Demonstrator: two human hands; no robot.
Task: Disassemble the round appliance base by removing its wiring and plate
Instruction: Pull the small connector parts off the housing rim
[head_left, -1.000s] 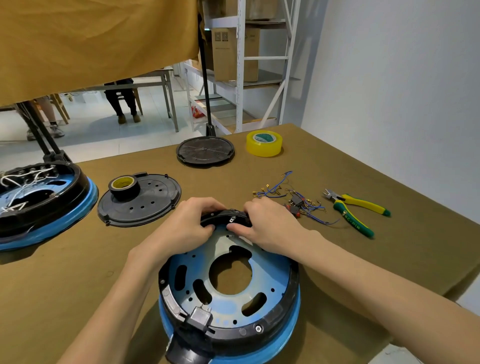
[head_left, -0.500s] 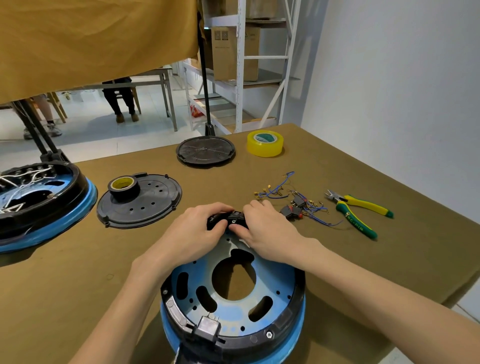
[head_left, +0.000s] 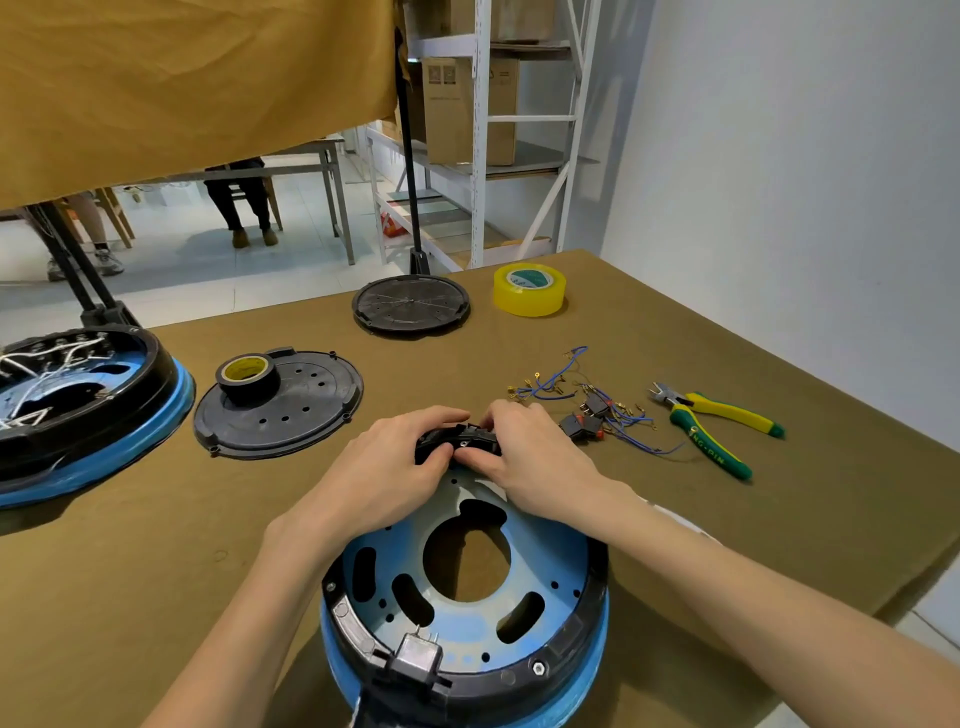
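The round appliance base, black-rimmed with a blue band, lies open in front of me. Its pale blue metal plate with a large centre hole sits inside. At the base's far rim is a black switch housing. My left hand grips that housing from the left, and my right hand pinches it from the right. Loose blue wires with brass terminals and small black switches lie on the table just right of my hands.
Yellow-green cutters lie at the right. A black cover plate carries a roll of black tape. A second wired base sits at the left edge. Another black disc and a yellow tape roll stand at the back.
Both hands have stayed on the black housing at the far rim, with the fingers drawn closer together on it. The base sits slightly further to the right in view.
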